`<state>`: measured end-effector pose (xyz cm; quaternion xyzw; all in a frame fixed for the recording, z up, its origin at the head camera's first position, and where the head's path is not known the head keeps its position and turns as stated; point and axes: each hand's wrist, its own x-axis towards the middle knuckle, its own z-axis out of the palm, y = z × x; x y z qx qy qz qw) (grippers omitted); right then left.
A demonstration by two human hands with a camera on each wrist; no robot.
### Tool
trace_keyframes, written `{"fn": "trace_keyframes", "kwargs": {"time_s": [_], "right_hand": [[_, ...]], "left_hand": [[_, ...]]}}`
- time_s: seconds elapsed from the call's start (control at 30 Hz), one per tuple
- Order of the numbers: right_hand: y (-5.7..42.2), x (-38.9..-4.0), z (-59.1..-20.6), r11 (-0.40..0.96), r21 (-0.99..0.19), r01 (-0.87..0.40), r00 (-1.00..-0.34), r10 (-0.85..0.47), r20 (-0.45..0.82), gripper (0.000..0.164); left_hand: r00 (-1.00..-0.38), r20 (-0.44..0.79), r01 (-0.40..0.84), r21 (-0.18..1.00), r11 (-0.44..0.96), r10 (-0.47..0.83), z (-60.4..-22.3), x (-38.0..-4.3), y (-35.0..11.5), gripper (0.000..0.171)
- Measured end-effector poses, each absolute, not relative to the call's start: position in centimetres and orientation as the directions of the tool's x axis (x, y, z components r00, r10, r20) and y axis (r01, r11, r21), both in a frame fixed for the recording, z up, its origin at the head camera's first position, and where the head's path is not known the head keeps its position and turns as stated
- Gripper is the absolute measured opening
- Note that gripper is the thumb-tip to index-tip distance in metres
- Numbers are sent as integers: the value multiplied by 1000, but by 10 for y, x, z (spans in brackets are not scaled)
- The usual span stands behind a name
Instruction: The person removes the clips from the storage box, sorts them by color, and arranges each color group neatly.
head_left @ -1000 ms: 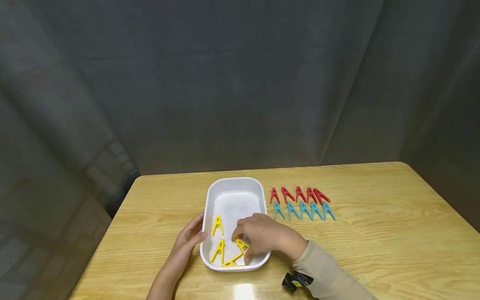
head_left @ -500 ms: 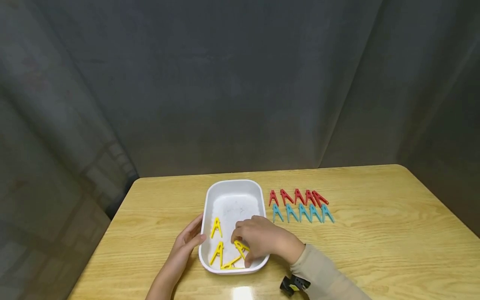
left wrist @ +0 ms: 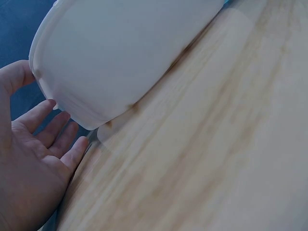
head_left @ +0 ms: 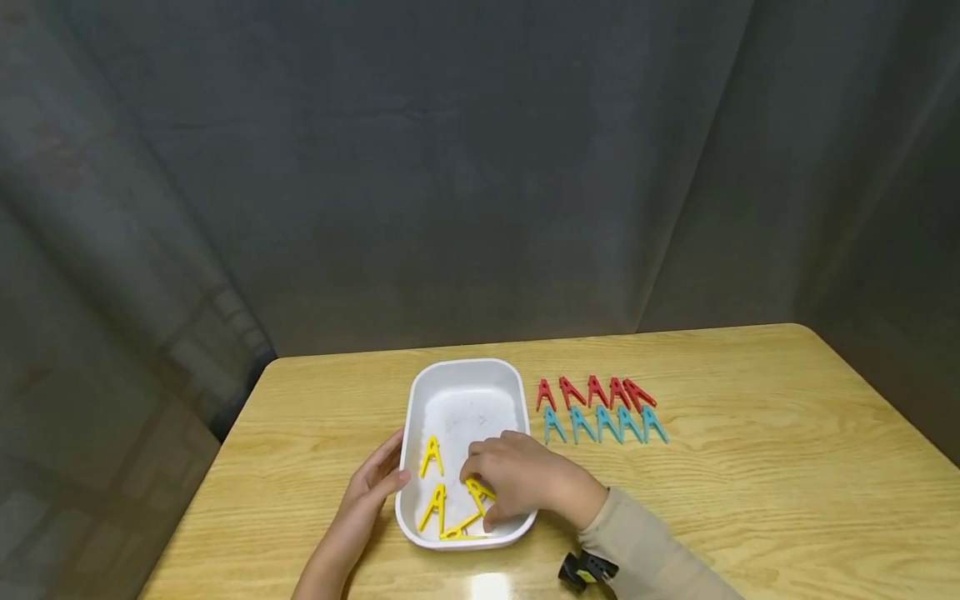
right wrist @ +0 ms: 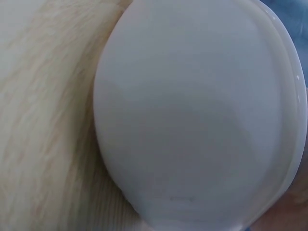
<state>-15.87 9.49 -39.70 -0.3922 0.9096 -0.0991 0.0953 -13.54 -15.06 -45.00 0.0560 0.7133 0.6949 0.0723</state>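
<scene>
Within a white plastic tray (head_left: 468,396), my right hand (head_left: 521,479) reaches over the right wall and holds a yellow clothespin (head_left: 480,493) between bent fingers and thumb. Another yellow clothespin (head_left: 461,532) lies by the near wall, right under the held one. Two more, an upper yellow clothespin (head_left: 431,457) and a lower yellow clothespin (head_left: 433,508), stand in line along the left side. My left hand (head_left: 372,483) rests against the tray's left outer side, thumb at the rim; the left wrist view shows its fingers (left wrist: 50,127) loosely spread beside the wall. The right wrist view shows the tray's outside (right wrist: 192,110), hiding the right hand's fingers.
Right of the tray lie a row of several red clothespins (head_left: 595,392) and, nearer, a row of several blue clothespins (head_left: 603,425). A black wrist device (head_left: 587,571) is strapped at the right sleeve. The wooden table (head_left: 750,467) ends at a grey curtain (head_left: 465,183).
</scene>
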Motion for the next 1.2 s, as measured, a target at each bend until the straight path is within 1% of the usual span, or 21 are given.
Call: {"fn": "trace_keyframes", "kwargs": {"time_s": [0.27,0.53,0.83,1.03,1.2], "right_hand": [[95,-159,-395,650,-309,-694,-666,-743,-69,55],[98,-157,-393,650,-374,-661,-671,-735,-93,55],[101,-159,-384,619,-415,-667,-663,-747,-49,56],[108,-157,-377,605,-447,-659,-675,-738,-4,56],[116,-152,-371,587,-478,-653,-688,-723,53,53]], "left_hand": [[-985,-23,-19,999,27,173,-450,-133,-152,59],[-985,-37,-33,999,28,171,-452,-131,-151,59],[-985,-39,-36,999,21,165,-450,-132,-151,58],[-983,-27,-25,1000,15,182,-449,-134,-150,58],[-983,-43,-41,999,16,177,-447,-134,-150,59]]}}
